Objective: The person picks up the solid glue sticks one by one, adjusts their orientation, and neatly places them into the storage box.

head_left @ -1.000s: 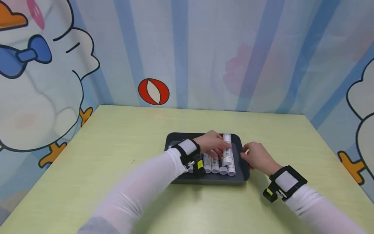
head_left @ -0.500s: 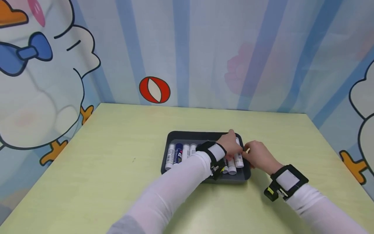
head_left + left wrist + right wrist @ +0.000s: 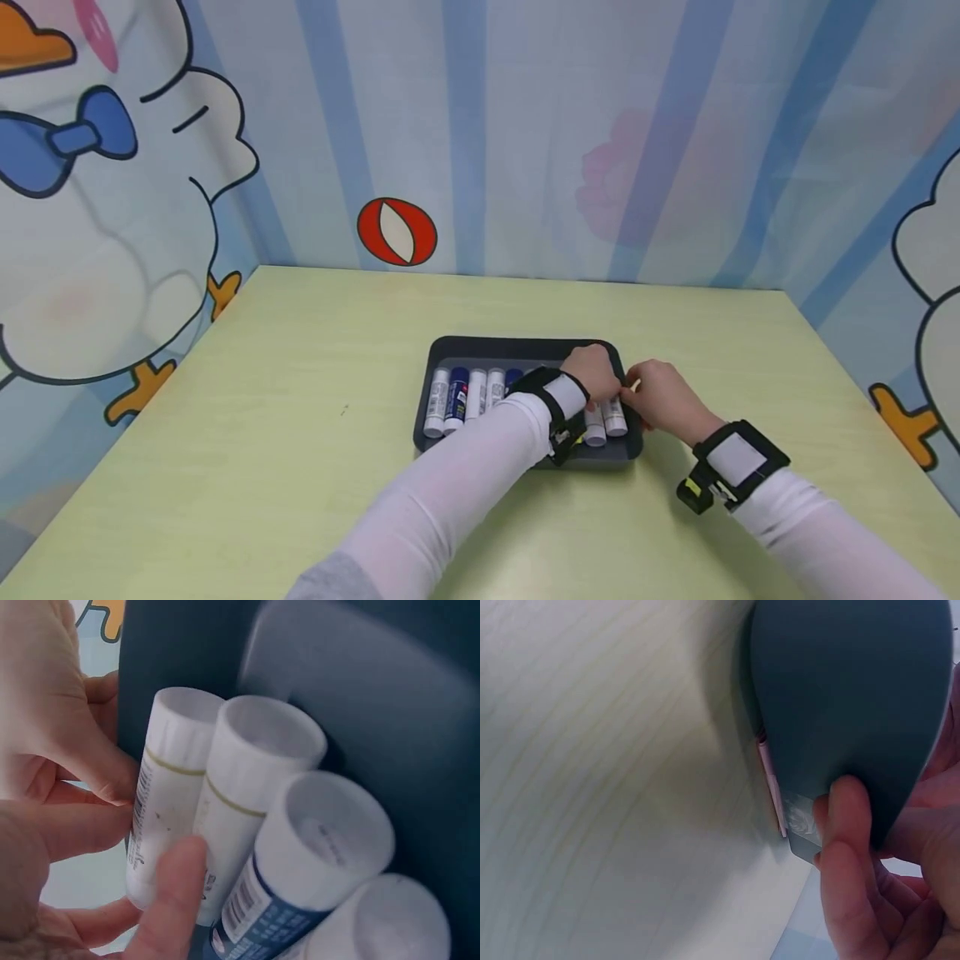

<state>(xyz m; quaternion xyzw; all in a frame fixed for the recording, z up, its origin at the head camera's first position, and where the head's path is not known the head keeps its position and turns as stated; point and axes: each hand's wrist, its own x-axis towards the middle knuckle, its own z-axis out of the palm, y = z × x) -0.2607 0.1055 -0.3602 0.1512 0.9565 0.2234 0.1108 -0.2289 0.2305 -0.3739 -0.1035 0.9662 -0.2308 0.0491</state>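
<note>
A dark grey tray (image 3: 495, 347) holds a row of glue sticks, most of them white, with a navy one (image 3: 457, 393) near the left end. My left hand (image 3: 590, 372) reaches into the right end and grips the outermost white glue stick (image 3: 166, 795); one fingertip overlaps the neighbouring stick (image 3: 247, 776). That hand and forearm hide the middle of the row in the head view. My right hand (image 3: 663, 398) pinches the tray's right wall (image 3: 855, 697) between thumb and fingers, right beside the left hand.
The tray stands on a pale yellow-green table (image 3: 315, 350). Behind it hangs a striped blue curtain (image 3: 525, 150) with cartoon prints. In the right wrist view a thin pinkish strip (image 3: 774, 791) shows along the tray's edge.
My left hand has moved right and lowered a white glue stick into the tray's right end. The right hand has stayed at the tray's wall.
</note>
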